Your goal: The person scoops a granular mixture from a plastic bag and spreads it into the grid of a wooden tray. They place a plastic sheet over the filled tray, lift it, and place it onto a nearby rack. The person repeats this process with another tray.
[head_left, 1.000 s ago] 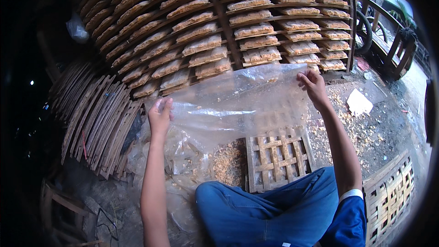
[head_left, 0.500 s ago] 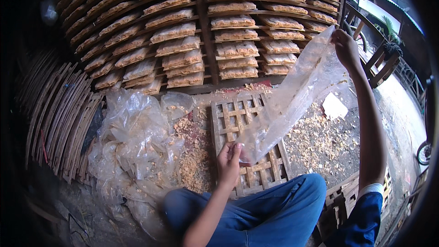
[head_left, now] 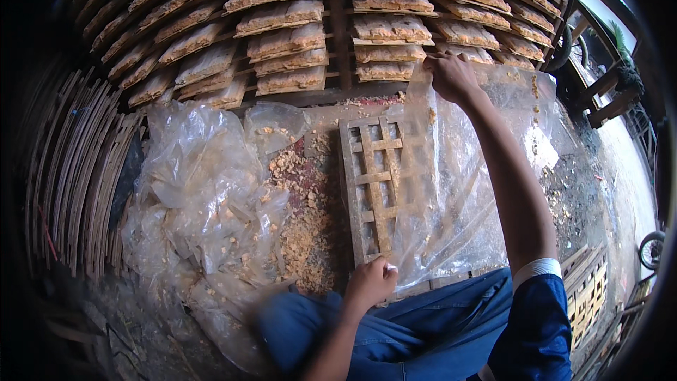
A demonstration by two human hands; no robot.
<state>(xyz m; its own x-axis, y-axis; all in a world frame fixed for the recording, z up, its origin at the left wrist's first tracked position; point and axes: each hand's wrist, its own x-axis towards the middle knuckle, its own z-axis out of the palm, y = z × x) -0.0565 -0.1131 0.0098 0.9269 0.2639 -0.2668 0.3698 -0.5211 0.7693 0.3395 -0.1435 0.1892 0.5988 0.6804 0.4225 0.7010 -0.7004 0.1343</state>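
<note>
Both hands pinch a wide, clear plastic sheet (head_left: 469,204) by two corners, over a pale woven-slat wooden frame (head_left: 381,178).
The left hand (head_left: 372,282) appears clamped on the sheet's near corner, at the frame's near left corner; the right hand's (head_left: 453,76) grip is closed on a far corner, beyond the frame's far edge, seemingly to keep the film's edge stretched between them. The sheet covers the frame's right part, leaving slats along its left edge bare. Left of it on the floor lie tan crumbs (head_left: 300,240), then a crumpled heap of clear film (head_left: 201,183). Behind, a dark wooden rack (head_left: 336,28) spaces tan slabs (head_left: 285,39) in tiers, probably for air.
</note>
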